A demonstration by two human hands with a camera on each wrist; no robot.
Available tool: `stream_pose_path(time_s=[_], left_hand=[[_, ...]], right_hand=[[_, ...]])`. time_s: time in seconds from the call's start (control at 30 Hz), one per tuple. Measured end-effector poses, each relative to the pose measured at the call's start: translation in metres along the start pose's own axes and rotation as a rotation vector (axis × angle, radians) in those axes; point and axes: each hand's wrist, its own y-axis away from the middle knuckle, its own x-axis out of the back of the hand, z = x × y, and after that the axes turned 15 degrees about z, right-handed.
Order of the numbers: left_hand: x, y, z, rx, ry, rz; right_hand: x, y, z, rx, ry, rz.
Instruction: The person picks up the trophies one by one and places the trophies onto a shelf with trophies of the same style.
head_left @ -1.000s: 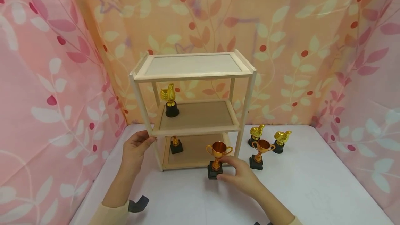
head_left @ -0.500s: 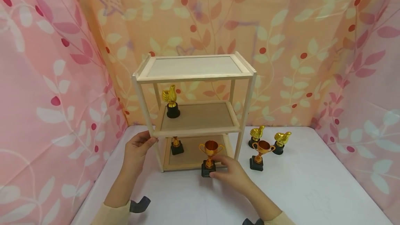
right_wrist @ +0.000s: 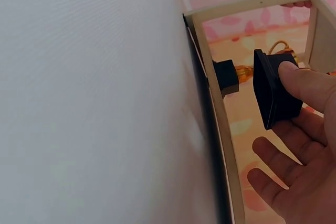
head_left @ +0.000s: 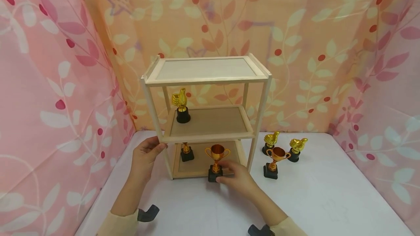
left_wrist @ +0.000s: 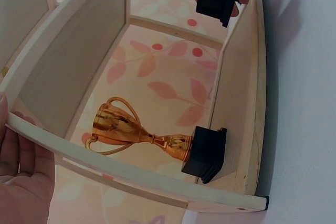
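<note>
My right hand (head_left: pixel 237 177) pinches a copper-gold trophy cup (head_left: pixel 217 153) by its black square base (right_wrist: pixel 278 87), holding it upright at the front of the bottom shelf. The left hand (head_left: pixel 146 156) grips the front left post of a pale wooden three-tier shelf rack (head_left: pixel 210 137), just at the middle shelf's height. A second trophy cup (left_wrist: pixel 118 127) stands on the bottom shelf at the left, its top hidden in the head view by the middle shelf. On the middle shelf, at the left, stands a gold thumbs-up trophy (head_left: pixel 180 105) with a round black base.
Right of the rack, another trophy cup (head_left: pixel 275 161) and two thumbs-up trophies, one behind (head_left: pixel 270 142) and one farther right (head_left: pixel 296 148), stand on the white table (head_left: pixel 321 192). Patterned fabric (head_left: pixel 295 46) encloses the back and both sides.
My right hand has carried the trophy cup leftward and slightly inward toward the bottom shelf. The left hand keeps its grip on the post.
</note>
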Motion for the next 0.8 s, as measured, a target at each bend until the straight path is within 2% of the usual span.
stream_pose_path(time_s=[0.43, 0.8], left_hand=[[-0.001, 0.000, 0.000, 0.023, 0.022, 0.007], [-0.001, -0.001, -0.001, 0.015, 0.028, 0.011]], right_hand=[[-0.014, -0.018, 0.007, 0.082, 0.007, 0.006], [-0.024, -0.035, 0.009, 0.033, 0.031, 0.007]])
